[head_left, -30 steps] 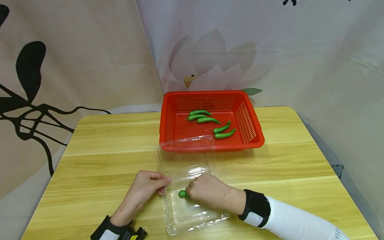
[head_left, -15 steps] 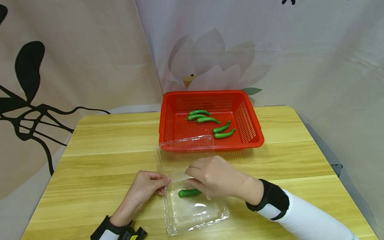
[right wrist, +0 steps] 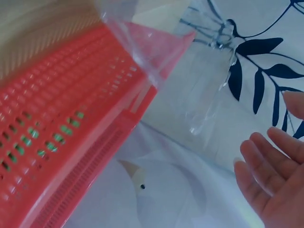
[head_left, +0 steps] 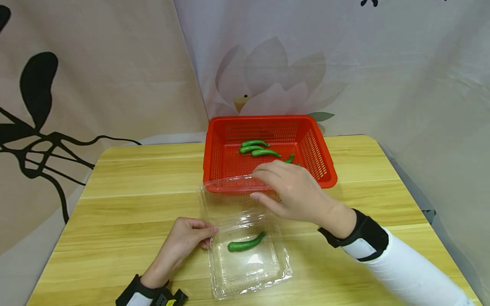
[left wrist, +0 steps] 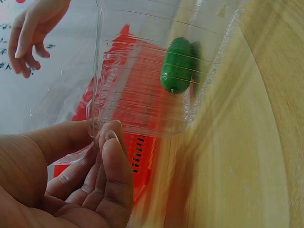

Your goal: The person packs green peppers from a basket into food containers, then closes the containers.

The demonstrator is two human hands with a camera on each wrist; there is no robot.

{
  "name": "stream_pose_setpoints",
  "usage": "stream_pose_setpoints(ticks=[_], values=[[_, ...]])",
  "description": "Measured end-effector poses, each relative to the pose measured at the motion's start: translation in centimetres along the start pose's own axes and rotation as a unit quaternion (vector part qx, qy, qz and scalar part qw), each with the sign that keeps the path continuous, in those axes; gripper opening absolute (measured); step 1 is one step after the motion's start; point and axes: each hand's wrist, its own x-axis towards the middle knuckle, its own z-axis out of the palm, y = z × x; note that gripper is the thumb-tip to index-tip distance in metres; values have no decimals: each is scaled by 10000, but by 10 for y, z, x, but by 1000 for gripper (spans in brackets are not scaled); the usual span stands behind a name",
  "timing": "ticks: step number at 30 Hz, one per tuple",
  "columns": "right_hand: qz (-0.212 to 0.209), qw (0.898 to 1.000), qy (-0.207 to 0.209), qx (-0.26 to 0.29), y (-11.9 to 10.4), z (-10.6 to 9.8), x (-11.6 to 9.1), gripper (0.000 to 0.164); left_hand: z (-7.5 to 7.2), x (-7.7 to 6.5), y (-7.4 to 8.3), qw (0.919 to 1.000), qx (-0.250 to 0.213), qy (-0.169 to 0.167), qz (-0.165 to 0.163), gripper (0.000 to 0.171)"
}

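A clear plastic clamshell box (head_left: 249, 272) lies unfolded on the table, its lid (head_left: 226, 204) leaning over the front rim of a red basket (head_left: 319, 185). Inside the box's near half rests one green chili pepper (head_left: 245, 245), seen end-on through the plastic in the left wrist view (left wrist: 177, 66). My left hand (head_left: 188, 238) pinches the box's left edge by the fold between thumb and fingers. My right hand (head_left: 296, 191) holds nothing; it hovers over the lid's right side and the basket's front rim, fingers loosely extended and thumb apart.
Several more green chili peppers (head_left: 264, 153) lie in the basket, two of them partly hidden behind my right hand. The wooden table (head_left: 145, 182) spreads to both sides. A patterned cloth (head_left: 383, 85) hangs behind its far edge.
My right hand has let go of the chili pepper in the box and moved up and away toward the basket. My left hand has kept its place at the box's edge.
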Motion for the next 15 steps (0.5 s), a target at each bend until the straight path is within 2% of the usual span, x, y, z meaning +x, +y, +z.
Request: stream_pose_setpoints(ticks=[4,8,15], values=[[322,9994,-69,-89,11,-5,3,40,-1,1,0,10000,41,-3,-7,16],[931,9943,-513,16,22,-9,5,48,-1,1,0,10000,53,17,-18,16],[2102,9687,-1280,311,45,-9,5,54,0,-1,0,10000,-3,9,-3,16]])
